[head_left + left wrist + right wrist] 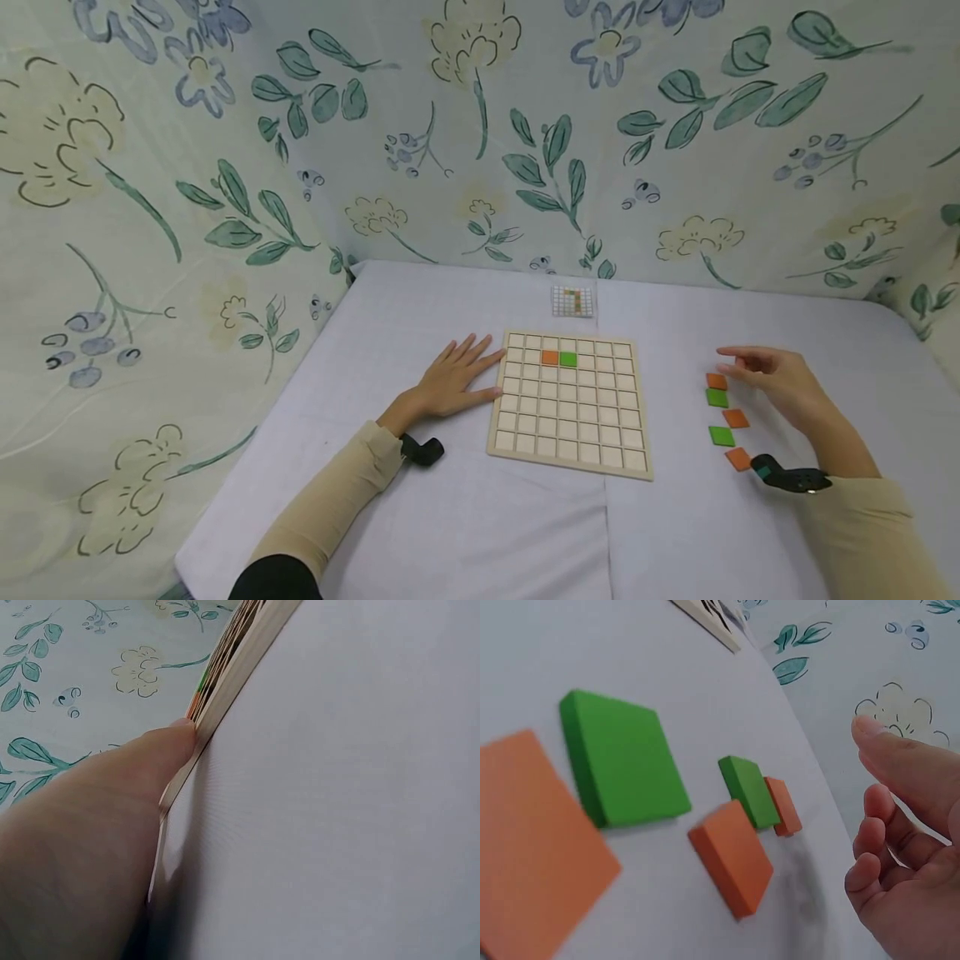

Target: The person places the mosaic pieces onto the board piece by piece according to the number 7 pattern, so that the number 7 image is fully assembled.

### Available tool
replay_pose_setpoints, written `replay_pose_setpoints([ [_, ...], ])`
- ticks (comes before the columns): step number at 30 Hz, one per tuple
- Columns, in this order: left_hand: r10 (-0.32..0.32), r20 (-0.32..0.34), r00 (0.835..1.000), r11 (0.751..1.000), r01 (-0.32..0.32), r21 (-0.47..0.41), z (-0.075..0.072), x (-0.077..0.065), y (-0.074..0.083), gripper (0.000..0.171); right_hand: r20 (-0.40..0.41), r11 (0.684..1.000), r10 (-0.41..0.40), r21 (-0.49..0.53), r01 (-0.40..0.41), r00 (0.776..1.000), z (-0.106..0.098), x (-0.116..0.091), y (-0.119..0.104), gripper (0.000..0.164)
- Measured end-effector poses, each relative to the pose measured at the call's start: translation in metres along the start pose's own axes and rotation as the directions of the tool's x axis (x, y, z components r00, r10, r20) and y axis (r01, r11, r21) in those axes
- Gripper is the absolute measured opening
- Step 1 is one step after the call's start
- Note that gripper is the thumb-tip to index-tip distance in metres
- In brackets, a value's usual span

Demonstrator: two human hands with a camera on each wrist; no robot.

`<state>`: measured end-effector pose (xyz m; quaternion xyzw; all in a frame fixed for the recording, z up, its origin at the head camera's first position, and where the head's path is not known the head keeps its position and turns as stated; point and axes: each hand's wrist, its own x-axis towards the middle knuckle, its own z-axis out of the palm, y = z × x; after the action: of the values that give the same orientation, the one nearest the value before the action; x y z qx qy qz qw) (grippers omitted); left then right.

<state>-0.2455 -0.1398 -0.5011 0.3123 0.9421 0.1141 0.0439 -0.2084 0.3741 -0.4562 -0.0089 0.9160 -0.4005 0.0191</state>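
A square wooden grid board (567, 409) lies on the table, with an orange tile (551, 358) and a green tile (568, 360) side by side in its upper part. My left hand (457, 379) rests flat with fingers spread, thumb and fingertips at the board's left edge; the left wrist view shows the thumb (161, 754) against that wooden side. On the right, my right hand (780, 383) hovers by the farthest loose orange tile (717, 382). Its thumb and fingers are loosely bent, and nothing is between them in the right wrist view.
Below that tile, more loose tiles run in a staggered line: green (717, 397), orange (736, 418), green (722, 436) and orange (738, 459). Behind the board lies a small card (573, 302) with a printed coloured grid. A floral curtain (480, 183) hangs behind the white-covered table.
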Motion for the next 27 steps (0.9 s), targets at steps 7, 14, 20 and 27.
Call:
replay_pose_setpoints([
  [7,0.003,0.0,1.0,1.0,-0.003,0.0,0.002,0.001,-0.002,0.076,0.052,0.999,0.048,-0.004,-0.048,0.997,-0.001,0.0,0.017,0.058],
  [14,0.005,-0.002,1.0,1.0,-0.005,0.009,0.003,0.002,-0.003,0.076,0.111,0.999,0.035,-0.001,-0.035,0.993,-0.003,-0.002,0.026,0.054],
  [20,0.005,0.005,1.0,1.0,-0.005,0.002,0.002,0.001,-0.001,0.076,0.133,0.999,0.016,0.042,-0.022,0.991,-0.005,-0.002,0.031,0.059],
  [27,0.006,-0.001,1.0,1.0,-0.006,0.011,0.001,0.001,-0.001,0.076,0.155,0.999,0.004,0.045,-0.011,0.988,-0.006,-0.001,0.033,0.06],
])
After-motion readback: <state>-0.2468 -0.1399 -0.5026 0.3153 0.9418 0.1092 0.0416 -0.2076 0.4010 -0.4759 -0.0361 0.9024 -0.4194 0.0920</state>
